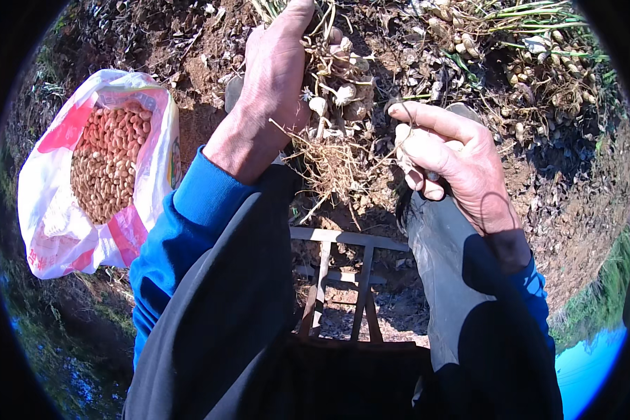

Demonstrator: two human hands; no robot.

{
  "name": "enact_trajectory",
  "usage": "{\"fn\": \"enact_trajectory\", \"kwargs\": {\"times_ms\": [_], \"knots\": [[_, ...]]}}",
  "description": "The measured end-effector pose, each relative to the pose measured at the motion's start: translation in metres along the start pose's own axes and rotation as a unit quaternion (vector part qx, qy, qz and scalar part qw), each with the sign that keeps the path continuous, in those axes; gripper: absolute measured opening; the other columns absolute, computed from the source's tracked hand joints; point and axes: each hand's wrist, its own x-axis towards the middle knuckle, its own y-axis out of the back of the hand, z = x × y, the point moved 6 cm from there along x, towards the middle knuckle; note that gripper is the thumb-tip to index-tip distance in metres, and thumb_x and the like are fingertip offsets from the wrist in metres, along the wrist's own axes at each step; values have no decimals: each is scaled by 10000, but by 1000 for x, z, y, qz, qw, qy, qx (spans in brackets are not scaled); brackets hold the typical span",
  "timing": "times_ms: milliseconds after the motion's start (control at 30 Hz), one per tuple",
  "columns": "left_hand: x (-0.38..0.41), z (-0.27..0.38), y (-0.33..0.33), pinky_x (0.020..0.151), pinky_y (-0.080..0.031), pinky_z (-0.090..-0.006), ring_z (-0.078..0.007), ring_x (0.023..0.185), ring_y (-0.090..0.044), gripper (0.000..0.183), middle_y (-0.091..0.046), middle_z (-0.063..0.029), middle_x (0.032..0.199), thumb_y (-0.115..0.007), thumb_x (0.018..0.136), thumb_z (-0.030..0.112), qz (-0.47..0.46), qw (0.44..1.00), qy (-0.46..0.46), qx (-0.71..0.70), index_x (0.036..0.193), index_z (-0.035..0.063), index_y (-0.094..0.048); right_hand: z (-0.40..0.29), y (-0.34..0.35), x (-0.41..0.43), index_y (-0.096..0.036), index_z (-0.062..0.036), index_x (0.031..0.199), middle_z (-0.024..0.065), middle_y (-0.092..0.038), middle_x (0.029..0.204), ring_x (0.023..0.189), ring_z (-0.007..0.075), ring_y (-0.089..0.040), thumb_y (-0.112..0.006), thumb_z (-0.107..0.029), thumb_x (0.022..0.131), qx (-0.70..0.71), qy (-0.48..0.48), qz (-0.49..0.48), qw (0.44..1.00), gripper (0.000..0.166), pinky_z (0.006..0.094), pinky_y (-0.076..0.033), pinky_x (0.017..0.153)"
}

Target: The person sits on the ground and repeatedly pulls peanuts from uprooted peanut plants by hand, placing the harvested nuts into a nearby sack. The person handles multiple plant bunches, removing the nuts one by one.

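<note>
My left hand (275, 73) grips the stems of an uprooted peanut plant near the top centre. Pale peanut pods (345, 94) and a tangle of thin roots (331, 163) hang from it to the right of and below the hand. My right hand (443, 152), at the right of the roots, has its fingers curled around peanut pods (410, 142), partly hidden by the thumb and fingers. A white and pink woven plastic sack (47, 210) stands at the left, its mouth wide, holding many loose peanuts (107, 168) in their shells.
More uprooted peanut plants (551, 79) with pods lie on the ground at the upper right. Dry leaves and brown soil (567, 210) surround me. Between my dark-trousered legs is a slatted frame (346, 236), perhaps part of a seat. Green grass (593, 294) grows at the lower right.
</note>
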Motion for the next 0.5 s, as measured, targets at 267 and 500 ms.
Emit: {"fn": "enact_trajectory", "kwargs": {"times_ms": [267,500], "knots": [[0,-10,-6,740,-562,-376,-211,919,-642,408,-663,-72,1030,-580,941,391,-17,999,21,-37,1221,94,-564,-26,-25,9,-635,-23,990,54,-674,865,688,46,-623,-665,-47,863,-84,143,13,986,133,161,-451,519],[9,-18,4,697,-567,-389,-204,828,-640,329,-644,-46,1019,-578,952,344,77,996,28,-47,1194,123,-576,-37,-33,10,-688,-35,1033,70,-693,929,774,119,-664,-693,-52,805,-399,378,86,831,229,231,-531,682]]}}
